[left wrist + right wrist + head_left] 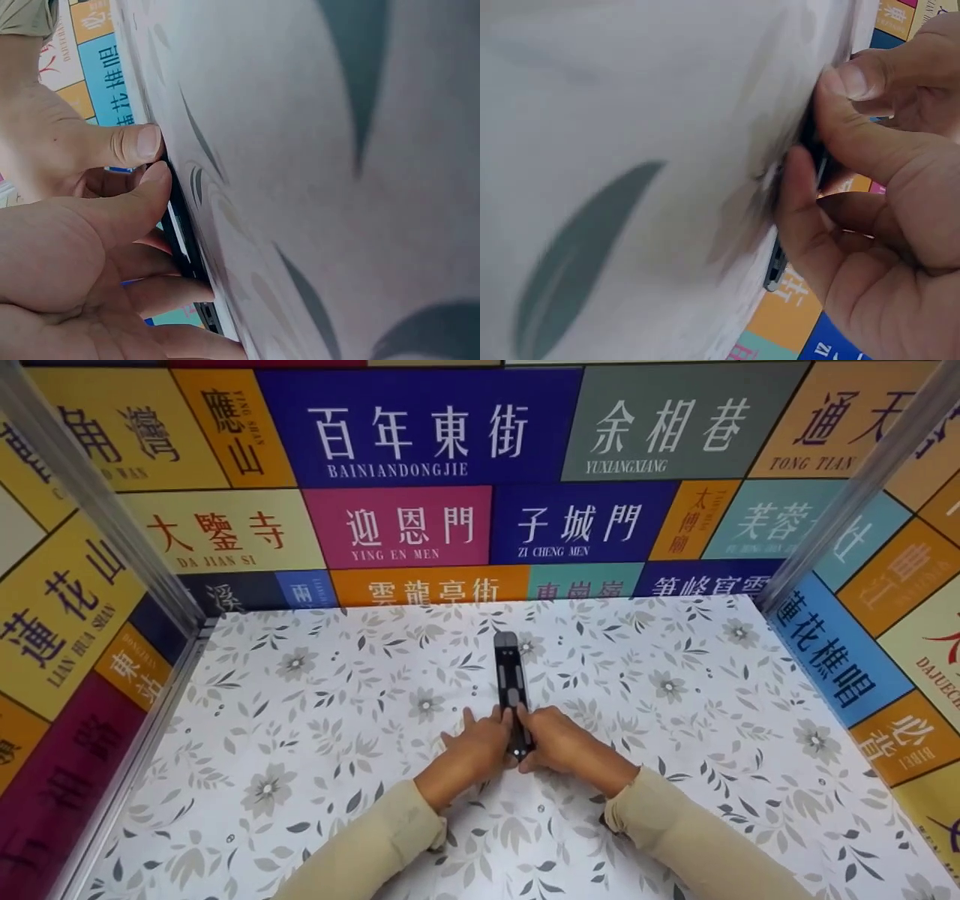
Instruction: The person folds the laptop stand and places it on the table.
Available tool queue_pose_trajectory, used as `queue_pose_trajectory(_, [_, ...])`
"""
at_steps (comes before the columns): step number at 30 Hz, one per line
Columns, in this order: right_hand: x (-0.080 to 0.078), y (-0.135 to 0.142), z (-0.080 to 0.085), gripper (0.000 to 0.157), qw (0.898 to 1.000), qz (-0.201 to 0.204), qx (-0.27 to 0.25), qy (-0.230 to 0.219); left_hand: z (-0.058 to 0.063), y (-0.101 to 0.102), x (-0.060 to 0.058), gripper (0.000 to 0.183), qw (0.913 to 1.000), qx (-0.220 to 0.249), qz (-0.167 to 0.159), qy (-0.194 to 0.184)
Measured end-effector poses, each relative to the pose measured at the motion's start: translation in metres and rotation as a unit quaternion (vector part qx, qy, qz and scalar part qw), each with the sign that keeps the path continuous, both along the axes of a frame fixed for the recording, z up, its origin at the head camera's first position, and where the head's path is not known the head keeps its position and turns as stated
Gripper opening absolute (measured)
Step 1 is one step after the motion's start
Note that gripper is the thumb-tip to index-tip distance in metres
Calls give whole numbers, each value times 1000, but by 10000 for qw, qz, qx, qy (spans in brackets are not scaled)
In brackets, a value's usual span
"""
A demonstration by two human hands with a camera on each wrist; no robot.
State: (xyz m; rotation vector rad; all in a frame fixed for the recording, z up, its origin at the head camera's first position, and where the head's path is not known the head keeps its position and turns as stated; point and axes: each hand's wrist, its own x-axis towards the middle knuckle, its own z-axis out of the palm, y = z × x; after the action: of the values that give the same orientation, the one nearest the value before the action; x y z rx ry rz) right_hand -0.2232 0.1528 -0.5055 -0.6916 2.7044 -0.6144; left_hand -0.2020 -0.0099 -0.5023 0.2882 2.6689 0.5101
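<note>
A long, narrow black tool (511, 671) with grey slots and a rounded grey far end lies on the patterned cloth, pointing away from me. Its exact kind is not clear. Both hands are at its near end. My left hand (484, 739) pinches it from the left, other fingers spread toward the cloth. From the right, my right hand (559, 739) grips it with thumb and curled fingers. The two thumbs meet near the tool's end in the left wrist view. Fingers hide much of the tool (776, 266) in the right wrist view.
White cloth (360, 780) with grey leaves and flowers covers the table. Upright panels (420, 442) with coloured street-name signs enclose its back and sides. Metal posts (832, 502) stand at the back corners.
</note>
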Motion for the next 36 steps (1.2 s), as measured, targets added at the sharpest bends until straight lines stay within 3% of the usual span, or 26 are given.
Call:
queue_pose_trajectory(14, [-2,2,1,106,9970,-730,229,-150,-6,7,-8,83,9997,119,-162,161])
queue_pose_trajectory(23, [-5,5,-1,104,9989,-445,168,-21,-1,4,-4,84,9994,150,-198,258])
queue_pose_trajectory(28, [-14,18,0,101,9972,-327,-302,-604,1,-1,-5,81,9986,292,-258,370])
queue_pose_trajectory(32, [-20,35,4,93,9914,-31,-799,-1039,4,-11,-7,80,9977,586,-288,173])
queue_pose_trajectory(36, [-26,56,8,80,9950,-26,-915,-409,9,-31,-12,77,9960,852,-178,204])
